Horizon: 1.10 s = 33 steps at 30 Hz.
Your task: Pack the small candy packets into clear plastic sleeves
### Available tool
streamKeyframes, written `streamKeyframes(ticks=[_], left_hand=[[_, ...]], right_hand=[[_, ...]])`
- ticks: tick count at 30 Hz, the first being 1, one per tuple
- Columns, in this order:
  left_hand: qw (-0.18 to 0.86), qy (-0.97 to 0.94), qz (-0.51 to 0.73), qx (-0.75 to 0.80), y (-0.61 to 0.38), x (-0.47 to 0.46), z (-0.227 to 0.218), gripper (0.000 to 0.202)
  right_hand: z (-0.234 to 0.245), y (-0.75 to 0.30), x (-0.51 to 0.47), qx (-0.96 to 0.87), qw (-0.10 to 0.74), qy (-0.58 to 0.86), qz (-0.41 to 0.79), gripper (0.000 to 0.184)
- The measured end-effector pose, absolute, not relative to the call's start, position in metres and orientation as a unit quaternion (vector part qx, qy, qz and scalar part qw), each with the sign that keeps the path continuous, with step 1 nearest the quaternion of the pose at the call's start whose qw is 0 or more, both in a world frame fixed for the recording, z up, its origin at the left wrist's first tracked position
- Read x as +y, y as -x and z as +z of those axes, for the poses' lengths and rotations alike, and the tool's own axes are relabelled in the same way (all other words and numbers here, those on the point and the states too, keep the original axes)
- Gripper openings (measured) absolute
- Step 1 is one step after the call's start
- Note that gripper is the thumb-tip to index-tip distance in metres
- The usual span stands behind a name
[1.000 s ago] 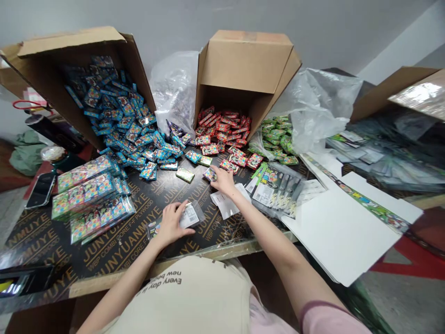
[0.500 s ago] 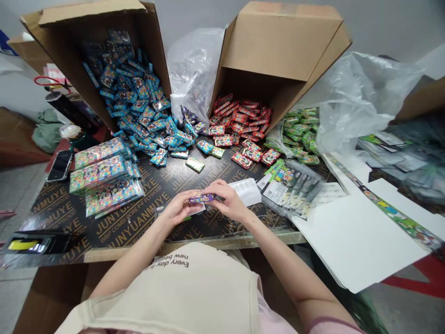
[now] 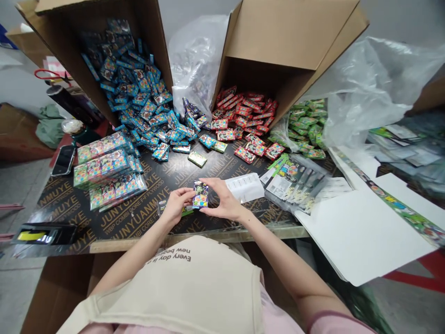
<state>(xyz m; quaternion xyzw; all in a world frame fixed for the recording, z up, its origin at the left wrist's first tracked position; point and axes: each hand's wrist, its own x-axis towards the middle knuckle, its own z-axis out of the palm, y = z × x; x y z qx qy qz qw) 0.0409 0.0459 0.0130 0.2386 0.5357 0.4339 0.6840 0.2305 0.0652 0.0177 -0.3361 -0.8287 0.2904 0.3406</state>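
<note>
A small purple printed box (image 3: 200,195) is held upright in front of me, its colourful face turned toward the camera. My left hand (image 3: 176,205) pinches its left edge between thumb and fingers. My right hand (image 3: 223,200) spans it from the right, fingers at the top edge and thumb at the bottom. Beneath my left hand, a flat packet with a green strip (image 3: 187,212) is partly hidden on the table. A white folded sheet with printed panels (image 3: 245,187) lies just right of my right hand. Beyond the hands sits a single yellow-green box (image 3: 197,158).
Blue boxes (image 3: 146,111) spill from a left carton, red boxes (image 3: 243,111) from a right one. Green boxes (image 3: 308,123) lie further right. Wrapped sets (image 3: 100,169) are stacked at left near a phone (image 3: 63,160). Flat printed bags (image 3: 295,181) and white card sheets (image 3: 368,227) lie right.
The purple box has turned from edge-on to showing its broad face. My right hand has opened wider around its top and bottom edges. The view has shifted slightly.
</note>
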Motion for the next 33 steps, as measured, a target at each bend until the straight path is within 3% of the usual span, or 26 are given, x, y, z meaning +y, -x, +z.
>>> streamKeyframes(ticks=[4,6,9,12,14,17,22,28,33], left_hand=[[0.708,-0.263,0.401,0.519,-0.041,0.043,0.008,0.037],[0.67,-0.327,0.393,0.539,-0.038,0.044,0.005,0.039],[0.496,-0.548,0.362,0.568,-0.029,0.048,-0.004,0.045],[0.301,-0.75,0.218,0.547,-0.018,0.052,-0.018,0.084],[0.241,-0.801,0.134,0.532,-0.014,0.052,-0.028,0.101],[0.226,-0.817,0.118,0.517,-0.01,0.051,-0.035,0.107],[0.272,-0.832,0.162,0.455,-0.002,0.049,-0.031,0.11],[0.213,-0.802,0.22,0.513,0.007,0.061,-0.029,0.105],[0.192,-0.804,0.199,0.527,-0.001,0.067,-0.038,0.105]], right_hand=[[0.015,-0.228,0.06,-0.805,0.388,0.33,0.305,0.08],[0.011,-0.231,0.061,-0.802,0.401,0.334,0.29,0.08],[0.001,-0.242,0.068,-0.795,0.418,0.389,0.204,0.074],[-0.015,-0.257,0.075,-0.794,0.382,0.457,0.121,0.068],[-0.026,-0.263,0.075,-0.818,0.316,0.464,0.127,0.067],[-0.036,-0.264,0.069,-0.851,0.248,0.412,0.212,0.074],[-0.032,-0.259,0.069,-0.848,0.245,0.341,0.323,0.082],[-0.019,-0.246,0.061,-0.801,0.298,0.445,0.268,0.078],[-0.006,-0.251,0.075,-0.812,0.268,0.456,0.248,0.06]])
